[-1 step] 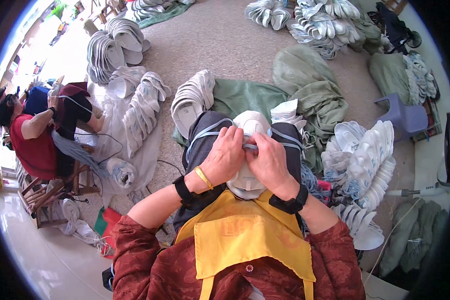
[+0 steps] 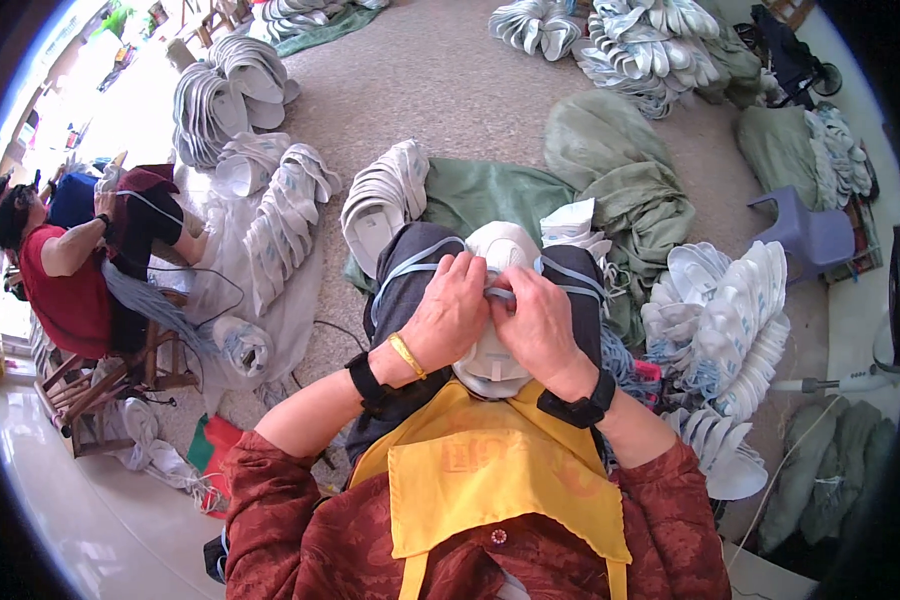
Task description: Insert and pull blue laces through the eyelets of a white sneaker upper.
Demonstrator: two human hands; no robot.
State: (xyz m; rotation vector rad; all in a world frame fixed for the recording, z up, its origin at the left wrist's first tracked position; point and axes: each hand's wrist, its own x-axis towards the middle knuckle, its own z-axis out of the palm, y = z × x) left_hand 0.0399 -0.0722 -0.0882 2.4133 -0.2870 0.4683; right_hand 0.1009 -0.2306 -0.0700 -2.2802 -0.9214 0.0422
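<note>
A white shoe (image 2: pixel 500 243) rests between my knees, its toe away from me and its heel end by my yellow apron (image 2: pixel 460 480). Over the middle of the shoe, my left hand (image 2: pixel 448 312) and my right hand (image 2: pixel 537 318) almost meet, fingertips bent in a pinch. Both grip a pale blue-grey shoelace, part of which shows between them. Lengths of the same lace, one stretch of lace (image 2: pixel 410 265) on the left and another on the right, lie across my dark trouser legs. The fingers hide the shoe's lacing holes.
Stacked white shoe parts (image 2: pixel 380 205) stand beyond my left knee; another heap of white shoe parts (image 2: pixel 730 320) lies at right. Green sacks (image 2: pixel 620 170) spread ahead. A purple plastic stool (image 2: pixel 810 230) stands far right. At left, a person in red (image 2: pixel 65 290) sits beside blue-grey laces.
</note>
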